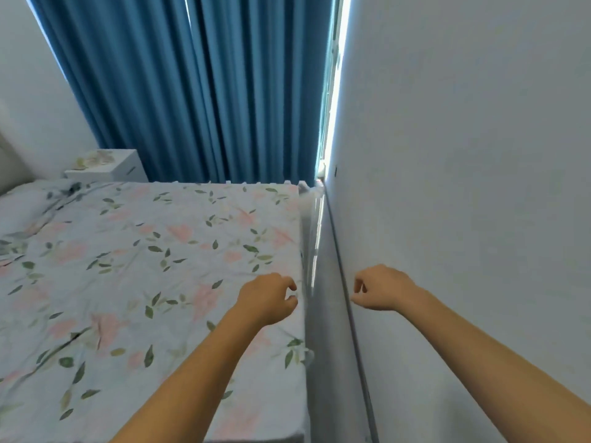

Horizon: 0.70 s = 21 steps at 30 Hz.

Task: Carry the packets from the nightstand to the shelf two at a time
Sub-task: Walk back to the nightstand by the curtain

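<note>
Both bare arms reach forward from the bottom of the view, and neither hand carries anything. The left hand [267, 297] hangs over the right edge of the bed [144, 266], fingers curled loosely inward with thumb and forefinger close together, gripping nothing. The right hand [380, 287] is held out over the narrow strip of floor [329, 314] between the bed and the white wall [463, 155], its fingers also curled in a loose half-fist with a small gap showing at the thumb, and nothing in it either. The two hands are level with each other and apart.

The bed is covered by a pale sheet printed with pink flowers and green leaves, a little rumpled. Beyond its far edge hang blue curtains [192, 91], with a bright slit of daylight where they meet the wall on the right.

The white nightstand [108, 166] stands in the far left corner, past the head of the bed and well apart from both hands. Something pale with a greenish and pinkish tint, the packets [92, 158] most likely, lies on its top, though it is too small and blurred to count or to make out. No shelf is in sight.
</note>
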Each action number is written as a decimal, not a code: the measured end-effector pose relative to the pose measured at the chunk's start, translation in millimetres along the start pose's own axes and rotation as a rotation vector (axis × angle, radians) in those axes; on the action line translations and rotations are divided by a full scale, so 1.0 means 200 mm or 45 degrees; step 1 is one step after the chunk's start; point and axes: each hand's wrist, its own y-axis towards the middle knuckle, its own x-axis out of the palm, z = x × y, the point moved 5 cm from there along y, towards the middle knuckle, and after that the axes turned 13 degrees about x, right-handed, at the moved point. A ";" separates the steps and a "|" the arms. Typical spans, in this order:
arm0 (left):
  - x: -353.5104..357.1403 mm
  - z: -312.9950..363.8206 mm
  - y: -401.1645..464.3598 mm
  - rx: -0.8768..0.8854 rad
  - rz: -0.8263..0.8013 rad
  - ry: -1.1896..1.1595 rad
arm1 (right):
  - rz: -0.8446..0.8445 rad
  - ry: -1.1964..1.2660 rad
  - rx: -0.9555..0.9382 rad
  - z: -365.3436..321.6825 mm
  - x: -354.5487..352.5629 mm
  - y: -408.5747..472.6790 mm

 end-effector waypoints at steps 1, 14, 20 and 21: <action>0.01 0.05 0.09 0.007 -0.012 -0.010 | -0.006 0.010 0.030 0.10 -0.02 0.04; 0.05 0.08 0.99 0.017 -0.140 -0.005 | -0.074 0.174 0.135 0.55 -0.12 0.66; 0.07 -0.09 1.47 0.010 -0.137 -0.008 | -0.131 0.251 0.140 0.56 -0.18 1.14; 0.08 -0.12 1.54 0.009 -0.152 -0.021 | -0.138 0.251 0.144 0.55 -0.21 1.23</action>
